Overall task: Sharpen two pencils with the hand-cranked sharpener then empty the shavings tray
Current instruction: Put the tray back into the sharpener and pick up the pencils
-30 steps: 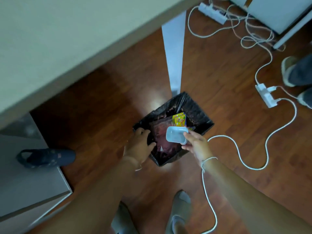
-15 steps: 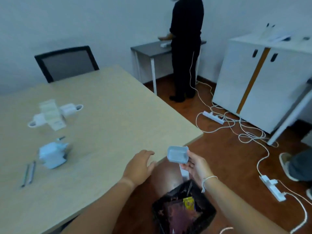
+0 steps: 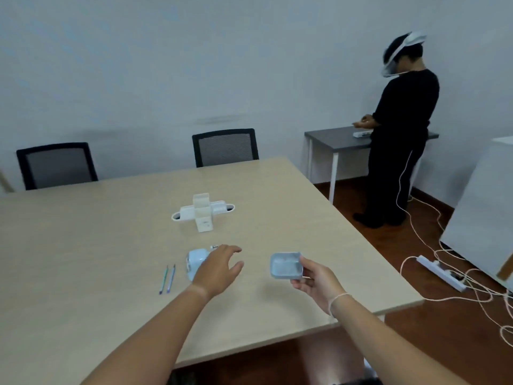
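My right hand point(image 3: 315, 279) grips the pale blue shavings tray point(image 3: 286, 265) by its right edge, held above the wooden table point(image 3: 111, 245) with its hollow side facing me. My left hand point(image 3: 219, 266) hovers open, fingers spread, over the light blue hand-cranked sharpener point(image 3: 194, 262), which stands on the table and is partly hidden behind that hand. Two pencils point(image 3: 167, 279) lie side by side on the table just left of the sharpener.
A white cross-shaped holder point(image 3: 202, 211) stands farther back on the table. Two black chairs point(image 3: 224, 147) are at the far edge. A person in black point(image 3: 399, 140) stands at a small grey desk point(image 3: 333, 137). A power strip point(image 3: 441, 272) and cables lie on the floor at right.
My view rose from the bin on the floor to the table. Both hands moved over the table, the right one still carrying the tray; the left let go of the bin and reached toward the sharpener.
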A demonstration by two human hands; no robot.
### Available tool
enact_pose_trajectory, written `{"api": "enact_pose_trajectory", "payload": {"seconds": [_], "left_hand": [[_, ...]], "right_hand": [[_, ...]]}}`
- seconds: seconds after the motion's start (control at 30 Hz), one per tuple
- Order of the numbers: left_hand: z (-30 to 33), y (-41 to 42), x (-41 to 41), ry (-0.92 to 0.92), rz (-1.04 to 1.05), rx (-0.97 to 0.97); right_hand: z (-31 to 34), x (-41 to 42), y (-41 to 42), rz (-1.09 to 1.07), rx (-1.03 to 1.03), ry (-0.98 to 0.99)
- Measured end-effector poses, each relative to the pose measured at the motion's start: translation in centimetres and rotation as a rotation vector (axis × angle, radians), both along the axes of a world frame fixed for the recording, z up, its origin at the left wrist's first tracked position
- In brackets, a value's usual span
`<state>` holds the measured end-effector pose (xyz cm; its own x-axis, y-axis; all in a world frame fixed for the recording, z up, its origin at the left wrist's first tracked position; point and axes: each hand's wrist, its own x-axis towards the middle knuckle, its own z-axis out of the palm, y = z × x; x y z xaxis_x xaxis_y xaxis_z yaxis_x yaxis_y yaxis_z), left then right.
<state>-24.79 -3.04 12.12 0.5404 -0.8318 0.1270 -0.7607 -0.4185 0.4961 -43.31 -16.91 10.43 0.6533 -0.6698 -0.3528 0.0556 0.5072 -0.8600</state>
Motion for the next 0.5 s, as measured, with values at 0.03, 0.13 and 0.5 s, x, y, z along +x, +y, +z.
{"api": "enact_pose_trajectory", "payload": {"seconds": [0.03,0.13,0.5], "left_hand": [[-0.2,0.4,1.3,0.002,0.017,0.001],[-1.3,1.2,5.7,-0.002,0.026,0.038],[-5.7,1.2,19.3,0.006,-0.148,0.315]], "right_hand": [[-0.5,1.3,0.3,0.01,0.006,0.012],[-2.3,5.2,1.1,0.024,0.016,0.059],[-10.0,18.9,3.0,-0.06,0.077,0.27]]}}
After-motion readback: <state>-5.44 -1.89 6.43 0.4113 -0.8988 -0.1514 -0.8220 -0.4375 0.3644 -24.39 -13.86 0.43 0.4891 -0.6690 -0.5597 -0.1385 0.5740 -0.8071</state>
